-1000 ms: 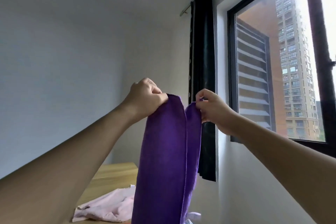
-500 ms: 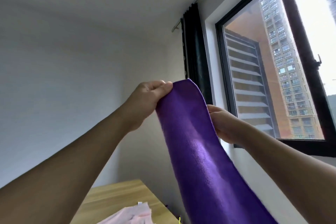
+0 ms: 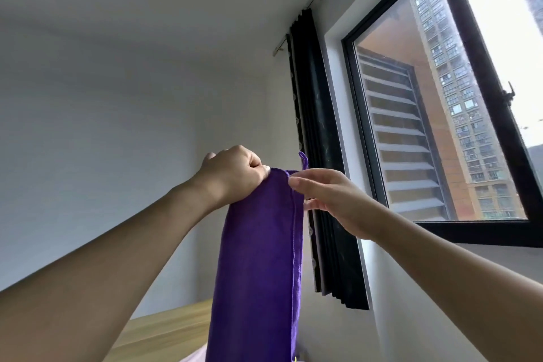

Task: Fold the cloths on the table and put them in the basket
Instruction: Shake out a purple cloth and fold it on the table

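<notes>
The left hand (image 3: 235,175) grips the top left corner of one purple cloth (image 3: 258,258), fingers curled round it. The right hand (image 3: 332,200) pinches the cloth's top right edge. The cloth hangs folded lengthwise above one wooden table (image 3: 164,332); its lower end is cut off. One pale cloth (image 3: 195,357) barely shows at the bottom edge.

High-rise home room: dark curtain (image 3: 320,156), big window (image 3: 440,112) facing apartment towers (image 3: 458,97), wooden table (image 3: 164,332).
</notes>
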`<state>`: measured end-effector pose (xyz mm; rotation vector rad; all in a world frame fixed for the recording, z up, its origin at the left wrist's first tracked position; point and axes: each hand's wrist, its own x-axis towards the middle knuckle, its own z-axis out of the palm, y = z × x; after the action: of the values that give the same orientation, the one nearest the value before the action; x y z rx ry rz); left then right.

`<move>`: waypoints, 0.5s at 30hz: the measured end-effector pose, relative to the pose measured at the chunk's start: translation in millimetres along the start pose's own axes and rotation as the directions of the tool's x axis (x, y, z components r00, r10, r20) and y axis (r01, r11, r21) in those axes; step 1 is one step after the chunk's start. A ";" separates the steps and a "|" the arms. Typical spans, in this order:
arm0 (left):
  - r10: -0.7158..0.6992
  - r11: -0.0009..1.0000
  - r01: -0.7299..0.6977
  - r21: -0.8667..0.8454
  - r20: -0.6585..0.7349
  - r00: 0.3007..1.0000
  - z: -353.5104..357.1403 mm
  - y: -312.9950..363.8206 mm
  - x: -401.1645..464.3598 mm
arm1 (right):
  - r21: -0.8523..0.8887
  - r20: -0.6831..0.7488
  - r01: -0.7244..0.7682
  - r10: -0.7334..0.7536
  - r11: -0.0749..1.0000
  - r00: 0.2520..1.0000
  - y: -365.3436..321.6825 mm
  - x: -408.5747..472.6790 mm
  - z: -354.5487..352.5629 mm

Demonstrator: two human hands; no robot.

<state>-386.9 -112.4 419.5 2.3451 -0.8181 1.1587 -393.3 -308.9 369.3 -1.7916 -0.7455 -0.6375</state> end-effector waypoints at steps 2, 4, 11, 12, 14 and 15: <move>0.002 0.999 -0.002 0.052 0.006 1.000 0.6 1.9 0.1 | 0.012 -0.081 -0.001 0.002 1.000 0.997 1.3 -0.7 3.0; 0.000 0.998 -0.002 0.069 0.022 1.000 2.5 1.9 -0.4 | 0.022 -0.077 -0.015 0.016 1.000 0.997 2.7 -2.0 3.6; 0.021 0.995 -0.030 0.097 0.089 0.996 9.7 -6.4 -2.6 | 0.070 -0.232 0.015 0.002 0.997 0.973 12.3 -2.1 5.2; 0.041 0.994 -0.051 0.095 0.103 0.994 9.9 -6.8 -3.4 | 0.085 -0.245 0.008 0.013 0.996 0.969 13.0 -1.9 4.7; 0.094 0.986 -0.111 0.122 0.133 0.987 10.0 -7.5 -4.8 | 0.088 -0.262 -0.014 0.037 0.996 0.964 14.9 -1.3 2.8; 0.119 0.978 -0.141 0.154 0.146 0.982 9.5 -8.1 -6.0 | 0.078 -0.275 -0.028 0.048 0.997 0.960 15.8 -0.8 2.0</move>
<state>-379.1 -109.9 408.4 2.5626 -0.9703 1.1680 -382.0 -311.3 358.3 -1.6034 -0.5358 -0.8053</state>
